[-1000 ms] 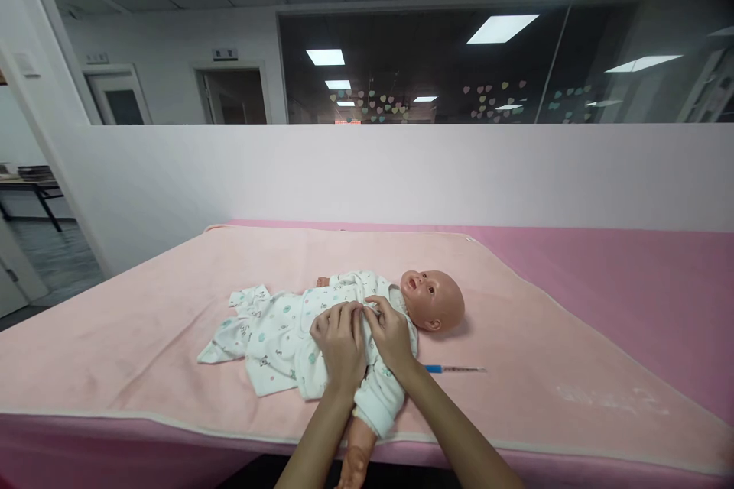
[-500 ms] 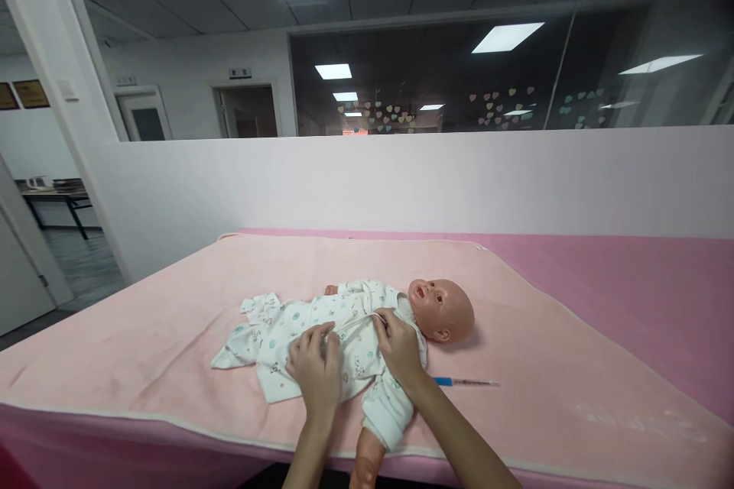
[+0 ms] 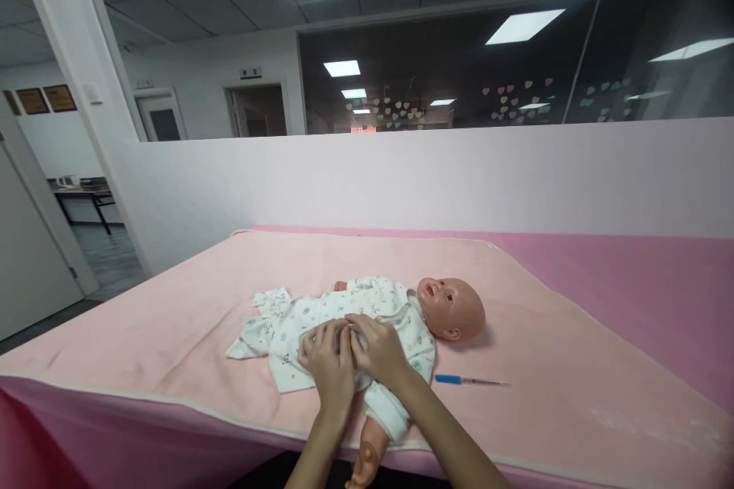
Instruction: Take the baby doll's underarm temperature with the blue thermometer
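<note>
A baby doll (image 3: 453,309) lies on its back, its head to the right. It wears a white printed baby shirt (image 3: 295,359) and matching trousers (image 3: 252,336). Over the belly my left hand (image 3: 329,359) is closed on the front of the shirt, fingers bent. Touching it from the right, my right hand (image 3: 378,351) pinches the shirt front; the exact bit of cloth between the fingertips is hidden. The doll's near arm (image 3: 370,447) sticks out of a sleeve (image 3: 387,410) past the table's front edge.
A thin glass-like stick with a blue end (image 3: 450,379), resembling a thermometer, lies right of the doll. The pink blanket (image 3: 550,344) covers much of the padded table (image 3: 631,275). A white half wall (image 3: 401,183) runs behind. A doorway and desk (image 3: 86,195) stand at left.
My right hand has moved left and down from the shirt's chest to meet my left hand at the belly. The lifted shirt edge now lies lower. The view has shifted slightly.
</note>
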`<state>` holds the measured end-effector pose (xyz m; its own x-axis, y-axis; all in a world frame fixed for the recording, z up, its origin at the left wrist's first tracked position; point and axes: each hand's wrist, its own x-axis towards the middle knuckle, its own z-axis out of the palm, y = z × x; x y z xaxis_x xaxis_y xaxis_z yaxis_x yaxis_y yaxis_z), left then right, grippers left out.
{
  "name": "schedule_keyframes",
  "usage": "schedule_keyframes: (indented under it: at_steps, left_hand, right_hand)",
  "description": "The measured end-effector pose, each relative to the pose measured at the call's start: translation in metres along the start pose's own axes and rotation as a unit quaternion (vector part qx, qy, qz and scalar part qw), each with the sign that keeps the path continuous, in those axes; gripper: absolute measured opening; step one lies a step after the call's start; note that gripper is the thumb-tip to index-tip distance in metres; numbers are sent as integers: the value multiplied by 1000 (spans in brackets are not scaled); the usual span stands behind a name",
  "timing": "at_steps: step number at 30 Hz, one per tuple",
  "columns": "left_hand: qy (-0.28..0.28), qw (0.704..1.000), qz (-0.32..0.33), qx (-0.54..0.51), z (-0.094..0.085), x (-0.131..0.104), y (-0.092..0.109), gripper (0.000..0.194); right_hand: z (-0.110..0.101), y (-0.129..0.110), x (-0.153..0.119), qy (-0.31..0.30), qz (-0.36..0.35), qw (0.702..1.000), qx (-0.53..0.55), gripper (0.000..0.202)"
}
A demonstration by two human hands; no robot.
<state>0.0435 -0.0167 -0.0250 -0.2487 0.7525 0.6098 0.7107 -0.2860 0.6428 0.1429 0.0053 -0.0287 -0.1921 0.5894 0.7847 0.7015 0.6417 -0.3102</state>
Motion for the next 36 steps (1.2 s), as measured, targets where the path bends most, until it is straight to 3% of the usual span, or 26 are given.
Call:
schedule_keyframes:
  at_steps: [31, 36]
  left_hand:
    - [4, 999, -43, -26, 2, -1, 6, 23]
    - [0, 998, -49, -36, 0, -2, 8, 24]
  right_hand:
    - [4, 8, -5, -54, -15, 993, -107, 31]
    - [5, 8, -4, -40, -9, 995, -94, 30]
